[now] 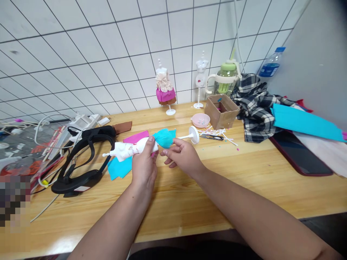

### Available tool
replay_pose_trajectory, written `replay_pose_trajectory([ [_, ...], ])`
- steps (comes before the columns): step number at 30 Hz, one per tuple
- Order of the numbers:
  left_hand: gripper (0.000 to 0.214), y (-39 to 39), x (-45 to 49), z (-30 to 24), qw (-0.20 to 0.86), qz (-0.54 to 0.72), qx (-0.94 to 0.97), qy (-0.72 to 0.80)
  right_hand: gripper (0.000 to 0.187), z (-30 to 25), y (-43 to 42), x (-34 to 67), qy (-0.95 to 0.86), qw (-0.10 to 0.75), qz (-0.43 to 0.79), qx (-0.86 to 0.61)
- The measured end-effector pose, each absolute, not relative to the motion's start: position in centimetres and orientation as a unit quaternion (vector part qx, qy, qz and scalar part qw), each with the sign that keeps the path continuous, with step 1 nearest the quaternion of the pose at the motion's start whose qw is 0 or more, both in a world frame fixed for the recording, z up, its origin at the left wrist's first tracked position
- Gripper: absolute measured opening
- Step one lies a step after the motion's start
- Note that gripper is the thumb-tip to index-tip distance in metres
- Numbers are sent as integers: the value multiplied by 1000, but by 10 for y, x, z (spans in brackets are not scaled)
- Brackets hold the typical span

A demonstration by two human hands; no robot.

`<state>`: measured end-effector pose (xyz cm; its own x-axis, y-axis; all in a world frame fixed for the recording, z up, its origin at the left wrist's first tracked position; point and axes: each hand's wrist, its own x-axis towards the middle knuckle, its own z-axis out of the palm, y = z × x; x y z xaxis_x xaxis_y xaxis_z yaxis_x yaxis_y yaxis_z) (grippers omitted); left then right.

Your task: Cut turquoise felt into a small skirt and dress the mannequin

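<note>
My left hand [144, 164] is closed around a small white mannequin figure [126, 150] held sideways above the wooden table [206, 187]. A turquoise crepe-paper skirt [164, 138] is bunched around the figure's waist. My right hand [183, 155] pinches the edge of that turquoise paper. The figure's white stand rod and round base [193, 134] stick out to the right. Pink paper [135, 137] and turquoise paper scraps [118, 168] lie on the table under my hands.
A black strapped headset [81, 162] lies at the left. At the back stand a dressed mini mannequin [165, 90], a bare one [200, 77], a pink bowl [200, 120], a cardboard box [221, 110], scissors [213, 137], a green cup [226, 77], plaid cloth [255, 104] and turquoise paper sheets [303, 121].
</note>
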<state>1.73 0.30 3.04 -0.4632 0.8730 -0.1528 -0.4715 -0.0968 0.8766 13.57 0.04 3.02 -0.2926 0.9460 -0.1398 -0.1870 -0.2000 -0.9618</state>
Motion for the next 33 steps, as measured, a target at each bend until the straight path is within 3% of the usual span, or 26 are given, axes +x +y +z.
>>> replay_pose_trajectory([
  [4, 38, 3, 19, 30, 483, 706, 210, 473, 4, 22, -1, 137, -559, 445, 552, -431],
  [7, 37, 1, 22, 30, 490, 699, 209, 478, 20, 19, 0, 143, -699, 470, 331, -426],
  [10, 36, 0, 23, 30, 501, 689, 205, 483, 21, 20, 2, 148, -762, 469, 196, -401],
  [13, 35, 0, 21, 29, 504, 689, 201, 481, 15, 23, 4, 149, -738, 475, 213, -428],
  [19, 33, 1, 20, 30, 497, 694, 197, 481, 35, 22, 7, 150, -719, 468, 228, -461],
  [33, 39, 5, 17, 31, 483, 686, 238, 489, 15, 31, 3, 160, -756, 422, 136, -482],
])
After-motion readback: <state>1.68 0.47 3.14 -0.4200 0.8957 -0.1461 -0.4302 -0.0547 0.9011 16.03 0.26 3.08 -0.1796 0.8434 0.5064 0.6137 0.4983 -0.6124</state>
